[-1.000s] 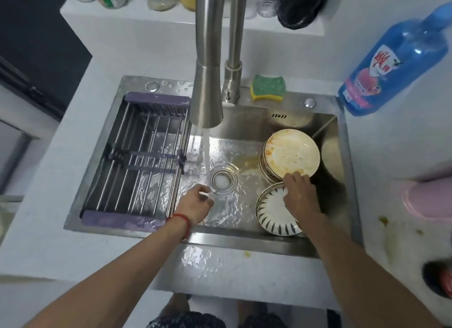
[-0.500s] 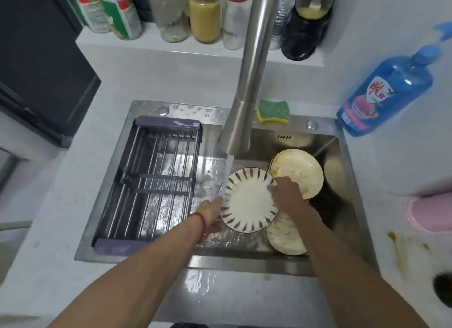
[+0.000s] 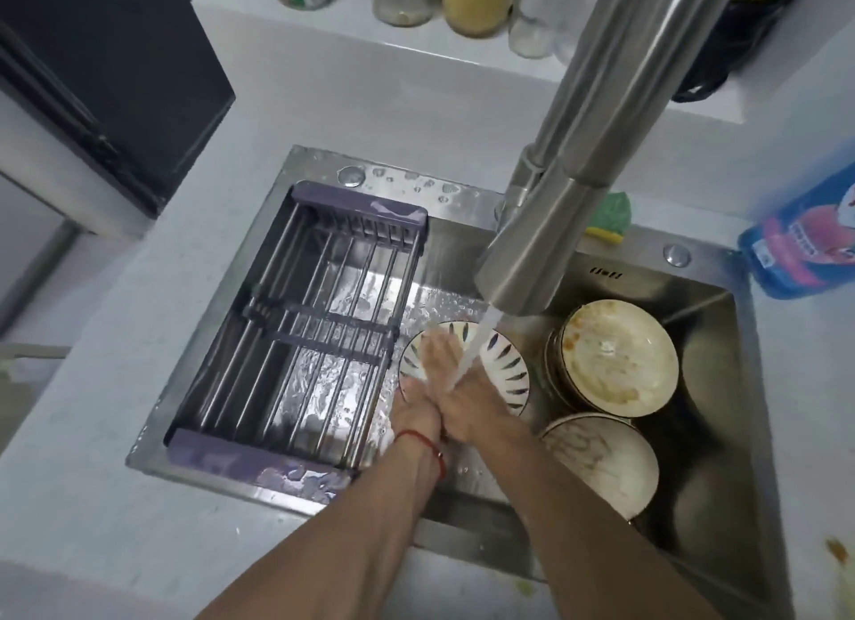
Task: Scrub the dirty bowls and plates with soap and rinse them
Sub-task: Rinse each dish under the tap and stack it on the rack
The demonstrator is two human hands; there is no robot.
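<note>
Our left hand (image 3: 413,413) grips the near rim of the patterned bowl (image 3: 509,369) mid-sink. Our right hand (image 3: 455,390) lies open, palm flat inside it. The bowl faces up under the faucet (image 3: 550,212) stream

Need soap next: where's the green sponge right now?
In the head view, the green sponge sits on the sink's back rim, partly hidden behind the faucet, left of the blue soap bottle.
</note>
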